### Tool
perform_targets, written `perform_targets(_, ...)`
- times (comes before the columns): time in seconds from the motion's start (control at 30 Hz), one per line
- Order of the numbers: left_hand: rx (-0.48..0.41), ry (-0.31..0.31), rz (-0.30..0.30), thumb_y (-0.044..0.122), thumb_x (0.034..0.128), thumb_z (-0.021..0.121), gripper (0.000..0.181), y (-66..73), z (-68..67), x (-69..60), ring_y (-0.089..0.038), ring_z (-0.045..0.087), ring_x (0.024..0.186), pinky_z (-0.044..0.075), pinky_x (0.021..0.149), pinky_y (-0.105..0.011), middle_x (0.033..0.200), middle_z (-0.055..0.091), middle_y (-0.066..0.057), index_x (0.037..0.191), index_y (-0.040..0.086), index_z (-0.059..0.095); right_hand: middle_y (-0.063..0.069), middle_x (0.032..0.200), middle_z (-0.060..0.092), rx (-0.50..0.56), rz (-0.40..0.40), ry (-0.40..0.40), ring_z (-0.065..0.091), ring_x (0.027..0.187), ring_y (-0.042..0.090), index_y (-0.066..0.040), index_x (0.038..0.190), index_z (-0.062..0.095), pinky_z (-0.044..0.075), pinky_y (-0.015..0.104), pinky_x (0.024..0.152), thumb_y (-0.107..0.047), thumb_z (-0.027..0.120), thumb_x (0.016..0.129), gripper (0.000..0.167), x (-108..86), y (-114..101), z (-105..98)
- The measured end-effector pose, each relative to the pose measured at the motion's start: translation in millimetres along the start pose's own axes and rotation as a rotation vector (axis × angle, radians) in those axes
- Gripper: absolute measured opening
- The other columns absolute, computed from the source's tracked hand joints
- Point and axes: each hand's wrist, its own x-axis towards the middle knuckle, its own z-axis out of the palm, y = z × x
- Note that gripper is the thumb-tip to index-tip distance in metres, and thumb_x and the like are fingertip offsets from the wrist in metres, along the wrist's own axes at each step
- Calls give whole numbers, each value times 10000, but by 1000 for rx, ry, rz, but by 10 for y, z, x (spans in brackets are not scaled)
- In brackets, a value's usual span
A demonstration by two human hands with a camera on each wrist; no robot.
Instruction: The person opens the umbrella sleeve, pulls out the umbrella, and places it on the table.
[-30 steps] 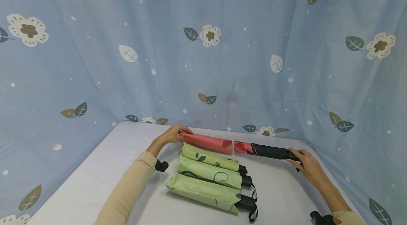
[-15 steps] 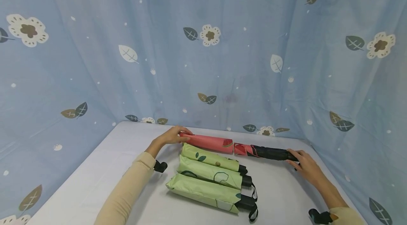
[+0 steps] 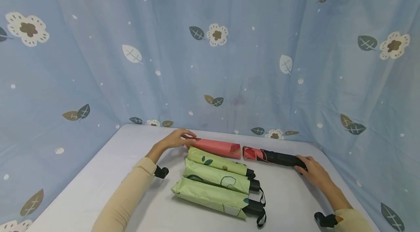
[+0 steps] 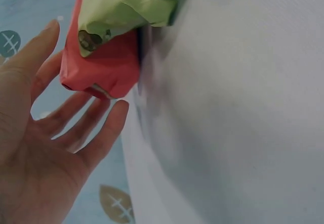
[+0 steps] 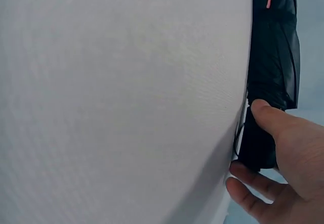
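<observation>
At the back of the table lies a long red umbrella-shaped fabric bundle [image 3: 214, 146] with a watermelon print; no handle shows on it. My left hand [image 3: 174, 140] is at its left end. In the left wrist view, the fingers [image 4: 114, 120] spread loosely around that red end, and the thumb stands apart from it. To the right, a folded black umbrella [image 3: 280, 158] with a red patterned end lies nearly in line, a narrow gap between them. My right hand [image 3: 315, 172] holds its black handle [image 5: 258, 143], thumb on one side and fingertips below.
Several green folded umbrellas, the front one [image 3: 213, 197] largest in view, lie side by side before the red bundle, black handles to the right. The rearmost green umbrella [image 3: 216, 161] is close against the red bundle. A blue patterned curtain [image 3: 177, 79] borders the white table [image 3: 108, 173].
My left hand has shifted slightly left and loosened at the red end. My right hand has drifted slightly left and down along the black umbrella's handle. The green umbrellas stay put.
</observation>
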Motion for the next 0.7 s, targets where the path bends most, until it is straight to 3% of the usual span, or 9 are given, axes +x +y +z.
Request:
perform_targets(0.2,29,25,-29,316,946,660,333,-47,0,-42,-359,602,1191,549,889,-413,1322,618,-103,1243,167,673,366,1256,536,-4,45,-36,535,1101,561,26,1365,517,475,649,804,-288,701,897,593,-16,-24,-14)
perform_targets(0.4,39,69,-17,305,941,669,356,-58,-4,-108,-361,566,1231,453,1034,-518,1306,629,-95,1251,131,669,375,1268,517,-13,82,-82,528,1117,565,24,1376,502,472,660,811,-280,680,916,579,-5,-56,-7)
perform_targets(0.7,37,110,38,233,939,675,360,34,-40,-189,-445,527,1235,434,1003,-612,1301,613,-138,1254,60,658,363,1244,531,-20,91,-61,532,1099,560,-7,1339,545,453,680,823,-303,706,892,559,-16,-38,2)
